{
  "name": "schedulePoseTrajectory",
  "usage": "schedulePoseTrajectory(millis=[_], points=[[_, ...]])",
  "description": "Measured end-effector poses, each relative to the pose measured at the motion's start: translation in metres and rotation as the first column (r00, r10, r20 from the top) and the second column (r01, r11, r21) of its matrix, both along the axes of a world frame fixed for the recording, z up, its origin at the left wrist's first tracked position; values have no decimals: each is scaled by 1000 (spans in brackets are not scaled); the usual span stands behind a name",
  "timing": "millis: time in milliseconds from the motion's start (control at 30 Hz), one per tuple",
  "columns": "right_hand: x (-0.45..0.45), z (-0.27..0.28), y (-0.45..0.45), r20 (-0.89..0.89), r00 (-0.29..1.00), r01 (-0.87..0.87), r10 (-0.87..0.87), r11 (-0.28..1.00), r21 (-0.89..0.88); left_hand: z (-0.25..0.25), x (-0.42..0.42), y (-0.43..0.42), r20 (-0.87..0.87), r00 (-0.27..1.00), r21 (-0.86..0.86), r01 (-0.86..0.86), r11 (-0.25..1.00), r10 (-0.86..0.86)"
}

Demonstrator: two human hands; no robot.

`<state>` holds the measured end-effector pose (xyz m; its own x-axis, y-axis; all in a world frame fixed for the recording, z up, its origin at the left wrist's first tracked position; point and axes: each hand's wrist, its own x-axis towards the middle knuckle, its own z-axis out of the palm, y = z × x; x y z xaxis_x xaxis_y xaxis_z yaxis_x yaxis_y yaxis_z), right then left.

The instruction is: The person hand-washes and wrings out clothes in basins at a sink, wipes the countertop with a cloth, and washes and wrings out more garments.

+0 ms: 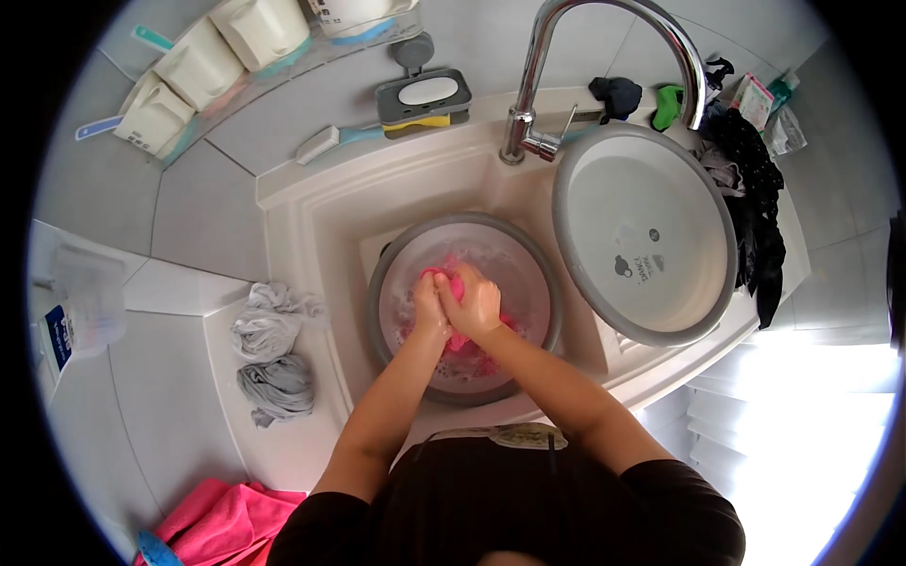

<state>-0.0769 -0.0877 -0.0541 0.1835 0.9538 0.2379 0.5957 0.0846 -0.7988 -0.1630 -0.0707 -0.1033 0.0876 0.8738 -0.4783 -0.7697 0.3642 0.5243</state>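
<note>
A pink cloth (458, 338) is bunched between my two hands, partly in soapy water inside a grey-rimmed basin (539, 265) that sits in the sink. My left hand (429, 304) is closed on the cloth's left side. Pressed against it, my right hand (477, 300) grips the cloth from the right. The hands touch each other over the middle of the basin. Some of the cloth hangs below them into the water, and its full shape is hidden.
A second basin (604, 292) with water rests on the right counter beneath the curved faucet (533, 85). Dark clothes (755, 208) lie beyond it. Wrung grey cloths (276, 389) sit on the left ledge. A soap dish (453, 101) and a brush (326, 141) are at the back.
</note>
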Motion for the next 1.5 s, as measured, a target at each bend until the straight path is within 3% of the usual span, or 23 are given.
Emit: schedulePoseTrajectory(millis=[100, 167, 200, 300, 367, 400, 467, 500, 533, 567, 600, 633, 700, 733, 833, 900, 933, 1000, 1067, 1133, 1267, 1400, 1500], points=[[5, 2, -3, -72, 997, 26, -39, 984, -174, 7, 1, 2, -263, 965, -45, 4, 999, -16], [16, -27, -7, -322, 936, 63, -144, 967, -249, -13, -11, 6, -567, 777, 85, 386, 919, -274], [24, -52, -10, -354, 921, 88, -164, 971, -223, -9, -13, 3, -565, 780, 87, 380, 921, -268], [62, -42, -23, -239, 970, -30, -53, 943, -331, -11, -18, -2, -904, 393, 198, 733, 651, -167], [77, -39, -31, 153, 979, -51, 137, 884, -464, -20, -16, -15, -958, 284, 202, 757, 621, -35], [75, -32, -34, 161, 977, -51, 141, 883, -467, -26, -14, -21, -981, 165, 195, 785, 588, 105], [66, -19, -40, 559, 798, -147, 225, 972, -182, -38, -18, -28, -975, 196, 222, 800, 558, 106], [63, -29, -41, 505, 771, -356, 389, 920, -165, -37, -21, -32, -998, 34, 53, 837, 545, 45], [56, -38, -40, 507, 767, -361, 393, 918, -165, -36, -25, -36, -991, -133, -120, 845, 520, -13], [48, -46, -38, 382, 734, -539, 561, 824, -174, -38, -28, -40, -991, -132, -119, 842, 526, -11], [40, -51, -39, 250, 657, -697, 711, 700, -156, -40, -32, -46, -930, -366, -286, 763, 580, 24], [35, -54, -42, 251, 653, -703, 715, 695, -151, -41, -37, -48, -812, -582, -425, 642, 637, 44], [25, -60, -46, 560, 469, -561, 683, 720, -409, -39, -55, -48, -782, -622, -527, 625, 575, -41], [21, -75, -42, 562, 463, -570, 685, 716, -403, -37, -63, -48, -744, -657, -620, 610, 494, -123], [10, -82, -34, 602, 343, -350, 721, 693, -630, -31, -85, -46, -820, -523, -569, 700, 432, -232], [17, -44, -27, 509, 621, -353, 597, 792, -498, -21, -89, -46, -870, -440, -492, 740, 459, -223], [20, -33, -22, 513, 614, -355, 599, 791, -499, -18, -89, -47, -912, -353, -410, 779, 475, -210], [27, -7, -7, 183, 858, -427, 480, 864, -267, -42, -89, -46, -949, -265, -314, 798, 515, -169], [29, 63, -6, 96, 845, -478, 526, 823, -307, -64, -85, -43, -976, -176, -216, 808, 548, -126], [29, 131, -12, 0, 830, -524, 557, 781, -339, -71, -80, -32, -947, 242, 79, 815, 574, -214], [35, 204, -28, -180, 818, -542, 546, 837, 77, -47, -72, -25, -930, 294, 104, 789, 606, -222], [39, 261, -45, -478, 765, -319, 431, 899, 300, -24, -71, -29, -810, 500, 193, 721, 665, -306], [48, 267, -40, -604, 693, -202, 394, 910, 361, 29, -69, -28, -614, 599, -12, 644, 765, -514]])
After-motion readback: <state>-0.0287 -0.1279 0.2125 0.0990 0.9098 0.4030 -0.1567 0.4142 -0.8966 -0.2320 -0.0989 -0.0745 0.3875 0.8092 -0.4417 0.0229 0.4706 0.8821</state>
